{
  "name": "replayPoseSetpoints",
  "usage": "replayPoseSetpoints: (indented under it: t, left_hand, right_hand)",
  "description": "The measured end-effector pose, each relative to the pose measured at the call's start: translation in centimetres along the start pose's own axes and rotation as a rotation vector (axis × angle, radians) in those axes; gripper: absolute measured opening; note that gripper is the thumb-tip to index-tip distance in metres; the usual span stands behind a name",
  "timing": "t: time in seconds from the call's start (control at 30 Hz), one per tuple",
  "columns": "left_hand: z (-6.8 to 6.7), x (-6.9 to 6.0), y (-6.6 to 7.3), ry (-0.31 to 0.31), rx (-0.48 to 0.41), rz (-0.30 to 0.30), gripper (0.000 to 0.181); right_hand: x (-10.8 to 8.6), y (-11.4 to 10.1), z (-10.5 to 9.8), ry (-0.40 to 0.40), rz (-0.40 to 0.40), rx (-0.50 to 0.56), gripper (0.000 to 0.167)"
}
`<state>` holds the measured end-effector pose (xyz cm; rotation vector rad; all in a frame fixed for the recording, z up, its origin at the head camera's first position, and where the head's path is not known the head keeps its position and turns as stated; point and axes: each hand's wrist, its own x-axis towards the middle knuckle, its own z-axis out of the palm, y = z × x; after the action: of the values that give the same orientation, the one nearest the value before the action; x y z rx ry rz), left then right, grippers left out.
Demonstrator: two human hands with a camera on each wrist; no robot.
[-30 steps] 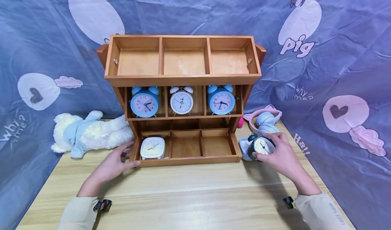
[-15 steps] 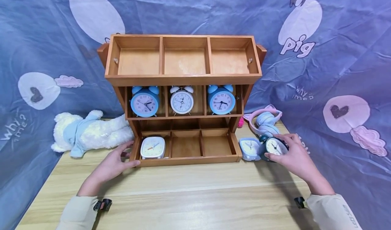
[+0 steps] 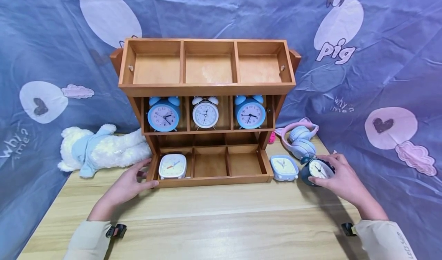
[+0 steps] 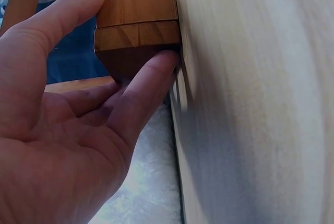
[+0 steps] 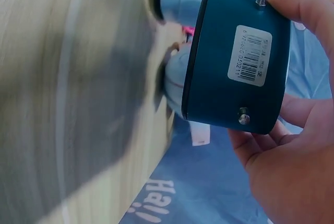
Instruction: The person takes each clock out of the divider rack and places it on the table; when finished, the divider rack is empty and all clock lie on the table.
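Note:
My right hand holds a dark teal twin-bell alarm clock by its sides, at the right of the table. In the right wrist view the underside of that alarm clock shows a barcode label and two small metal feet, tilted off the tabletop. My left hand grips the lower left corner of a brown wooden shelf. In the left wrist view the thumb lies on the wooden rail and the fingers press its end. A square white clock stands in the bottom left compartment.
The middle row holds two blue alarm clocks and a white one. A square light blue clock stands right of the shelf, before cat-ear headphones. A white plush bear lies at left. Patterned blue cloth surrounds the table.
My right hand has moved right with the teal alarm clock, away from the shelf, uncovering the square light blue clock. The left hand stays at the shelf's corner.

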<state>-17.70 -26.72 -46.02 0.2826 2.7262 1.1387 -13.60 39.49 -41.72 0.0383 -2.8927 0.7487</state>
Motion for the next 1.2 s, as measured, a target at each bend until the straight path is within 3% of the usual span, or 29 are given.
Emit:
replayPoseSetpoints:
  t: [0.53, 1.2]
  left_hand:
    - [-0.1, -0.1, 0.1, -0.001, 0.006, 0.006, 0.099]
    - [-0.1, -0.1, 0.1, -0.009, -0.011, -0.005, 0.099]
  right_hand:
    - [0.6, 1.9, 0.6, -0.078, 0.002, -0.029, 0.086]
    - [0.7, 2.6, 1.6, -0.141, 0.024, -0.042, 0.087]
